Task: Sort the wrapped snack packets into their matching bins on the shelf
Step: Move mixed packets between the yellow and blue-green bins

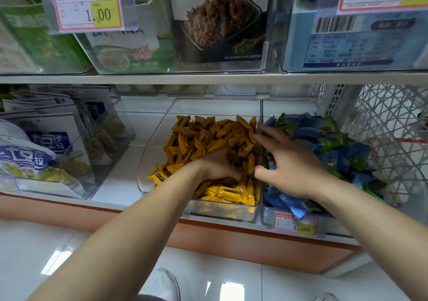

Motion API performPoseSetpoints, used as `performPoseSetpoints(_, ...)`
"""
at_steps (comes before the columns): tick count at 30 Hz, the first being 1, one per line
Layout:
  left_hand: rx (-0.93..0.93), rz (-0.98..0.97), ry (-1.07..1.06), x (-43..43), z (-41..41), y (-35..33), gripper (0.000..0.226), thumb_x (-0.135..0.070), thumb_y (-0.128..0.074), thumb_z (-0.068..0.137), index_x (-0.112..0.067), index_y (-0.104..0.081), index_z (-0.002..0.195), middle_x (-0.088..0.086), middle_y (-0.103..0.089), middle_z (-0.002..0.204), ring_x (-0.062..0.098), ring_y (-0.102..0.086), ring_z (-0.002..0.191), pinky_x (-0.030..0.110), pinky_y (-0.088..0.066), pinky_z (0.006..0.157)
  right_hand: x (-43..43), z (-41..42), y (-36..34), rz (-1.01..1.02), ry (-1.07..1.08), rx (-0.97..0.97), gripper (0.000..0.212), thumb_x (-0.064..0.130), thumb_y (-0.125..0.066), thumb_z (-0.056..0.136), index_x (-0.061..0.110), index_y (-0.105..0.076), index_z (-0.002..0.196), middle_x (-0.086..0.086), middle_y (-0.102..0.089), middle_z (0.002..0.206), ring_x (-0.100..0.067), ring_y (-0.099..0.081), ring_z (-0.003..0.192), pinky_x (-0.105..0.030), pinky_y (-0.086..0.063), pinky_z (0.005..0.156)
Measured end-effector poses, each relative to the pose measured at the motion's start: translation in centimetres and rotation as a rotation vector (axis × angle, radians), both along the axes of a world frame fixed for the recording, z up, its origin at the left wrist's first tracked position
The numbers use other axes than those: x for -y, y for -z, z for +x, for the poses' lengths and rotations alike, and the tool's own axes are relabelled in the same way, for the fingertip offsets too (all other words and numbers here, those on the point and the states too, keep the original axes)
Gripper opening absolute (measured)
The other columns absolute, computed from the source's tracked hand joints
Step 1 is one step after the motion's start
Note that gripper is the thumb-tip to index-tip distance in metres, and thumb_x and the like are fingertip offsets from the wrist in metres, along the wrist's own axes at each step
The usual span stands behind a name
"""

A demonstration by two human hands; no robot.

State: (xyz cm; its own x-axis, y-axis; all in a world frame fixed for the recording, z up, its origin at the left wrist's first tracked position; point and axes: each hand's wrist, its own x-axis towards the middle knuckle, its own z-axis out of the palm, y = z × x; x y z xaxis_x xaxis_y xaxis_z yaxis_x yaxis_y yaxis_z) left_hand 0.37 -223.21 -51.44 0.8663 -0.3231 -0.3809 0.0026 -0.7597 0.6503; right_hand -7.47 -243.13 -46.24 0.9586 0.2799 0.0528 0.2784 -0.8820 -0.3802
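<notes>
From the head camera, the lower shelf carries three clear bins side by side. The middle bin is heaped with orange packets, with a few brighter yellow packets lying against its front wall. The left hand reaches into this bin from the front, palm down, knuckles up, its fingers sunk among the orange packets. They look curled, but with the tips buried I cannot tell whether they hold a packet or just press into the pile.

The right hand is spread wide and holds nothing. It sits over the right bin, above a mixed heap of blue packets and green packets. Its fingers point toward the wall shared by the two bins, and its thumb lies close to that wall. A red-bordered price tag reading 1.00 is fixed to the front of the right bin.

The left bin holds larger blue-and-white bags, standing upright. A white wire basket stands at the far right of the shelf. On the shelf above, more clear bins hold boxed goods, one bearing another price tag. Below, a white shoe rests on the glossy tiled floor.
</notes>
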Motion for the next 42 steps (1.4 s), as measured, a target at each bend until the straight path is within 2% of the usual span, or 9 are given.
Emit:
performPoseSetpoints(3, -0.013, -0.151, -0.058, 0.0, -0.4, -0.1, 0.046, -0.026, -0.079, 0.076, -0.038, -0.06, 0.116, -0.004, -0.042, 0.143, 0.013, -0.04, 0.113, 0.028, -0.037, 0.083, 0.0, 0.0, -0.1, 0.006, 0.0, -0.002, 0.092, 0.071, -0.033, 0.066, 0.04, -0.026, 0.152, 0.022, -0.003, 0.163, -0.019, -0.034, 0.143, -0.045, -0.034, 0.113)
performPoseSetpoints(10, -0.009, -0.215, 0.026, -0.1, -1.2, -0.8, 0.041, -0.02, -0.077, 0.078, -0.044, -0.061, 0.107, -0.017, -0.047, 0.121, 0.01, -0.041, 0.115, 0.026, -0.035, 0.086, -0.1, -0.2, -0.4, 0.013, -0.007, -0.017, 0.087, 0.067, -0.039, 0.069, 0.04, -0.029, 0.151, 0.021, -0.005, 0.162, -0.018, -0.032, 0.144, -0.046, -0.031, 0.114)
performPoseSetpoints(15, -0.04, -0.119, 0.055, 0.2, -1.7, -1.1, 0.067, -0.039, -0.081, 0.075, -0.039, -0.051, 0.135, -0.007, -0.044, 0.144, 0.008, -0.035, 0.114, 0.028, -0.029, 0.091, 0.1, -0.3, -0.5, 0.033, -0.009, -0.024, 0.087, 0.068, -0.039, 0.069, 0.041, -0.028, 0.151, 0.021, -0.006, 0.162, -0.016, -0.03, 0.144, -0.046, -0.03, 0.114)
performPoseSetpoints(21, 0.096, -0.245, -0.018, -0.2, -2.0, -1.8, 0.029, -0.022, -0.084, 0.075, -0.043, -0.068, 0.088, -0.017, -0.059, 0.116, 0.011, -0.049, 0.122, 0.032, -0.036, 0.101, 0.3, -0.3, -0.6, 0.039, -0.015, -0.032, 0.087, 0.07, -0.037, 0.067, 0.043, -0.029, 0.15, 0.023, -0.005, 0.162, -0.014, -0.027, 0.146, -0.048, -0.032, 0.114)
performPoseSetpoints(26, 0.248, -0.355, -0.132, -0.7, -2.0, -3.3, 0.026, -0.017, -0.083, 0.076, -0.039, -0.071, 0.084, -0.028, -0.062, 0.099, -0.002, -0.055, 0.102, 0.014, -0.039, 0.081, 0.4, -0.2, -0.5, 0.048, -0.013, -0.032, 0.089, 0.073, -0.037, 0.065, 0.044, -0.028, 0.15, 0.024, -0.004, 0.161, -0.014, -0.028, 0.145, -0.047, -0.035, 0.113)
performPoseSetpoints(30, 0.354, -0.49, -0.213, -1.8, -1.8, -5.3, 0.034, -0.007, -0.079, 0.079, -0.04, -0.07, 0.084, -0.023, -0.062, 0.105, 0.005, -0.061, 0.105, 0.026, -0.051, 0.089, 0.5, -0.1, -0.6, 0.053, -0.021, -0.046, 0.086, 0.071, -0.042, 0.069, 0.044, -0.03, 0.15, 0.022, -0.007, 0.162, -0.018, -0.027, 0.146, -0.046, -0.034, 0.113)
performPoseSetpoints(34, 0.257, -0.65, -0.253, -2.4, -2.6, -6.5, 0.029, -0.001, -0.076, 0.081, -0.029, -0.074, 0.087, -0.012, -0.068, 0.107, 0.004, -0.071, 0.085, 0.024, -0.059, 0.07, 0.0, 0.0, -1.0, 0.069, 0.006, 0.067, 0.075, 0.056, -0.058, 0.086, 0.038, -0.029, 0.153, 0.011, -0.02, 0.161, -0.024, -0.02, 0.147, -0.045, -0.027, 0.117)
performPoseSetpoints(38, 0.146, -0.702, -0.231, -2.0, -3.7, -7.4, 0.025, -0.01, -0.076, 0.084, -0.028, -0.072, 0.101, 0.0, -0.074, 0.107, 0.022, -0.075, 0.088, 0.026, -0.057, 0.067, -1.7, 0.3, -1.7, 0.34, 0.019, 0.076, 0.056, 0.043, -0.058, 0.095, 0.031, -0.042, 0.148, 0.005, -0.053, 0.144, -0.019, -0.047, 0.131, -0.04, -0.042, 0.106)
performPoseSetpoints(42, 0.12, -0.721, -0.224, -1.8, -4.2, -8.1, 0.024, -0.019, -0.076, 0.085, -0.032, -0.072, 0.105, 0.002, -0.075, 0.103, 0.022, -0.075, 0.082, 0.019, -0.051, 0.055, -2.2, 0.7, -2.1, 0.643, 0.052, 0.058, 0.025, 0.029, -0.068, 0.092, 0.024, -0.062, 0.116, 0.009, -0.069, 0.111, -0.012, -0.064, 0.105, -0.034, -0.053, 0.09)
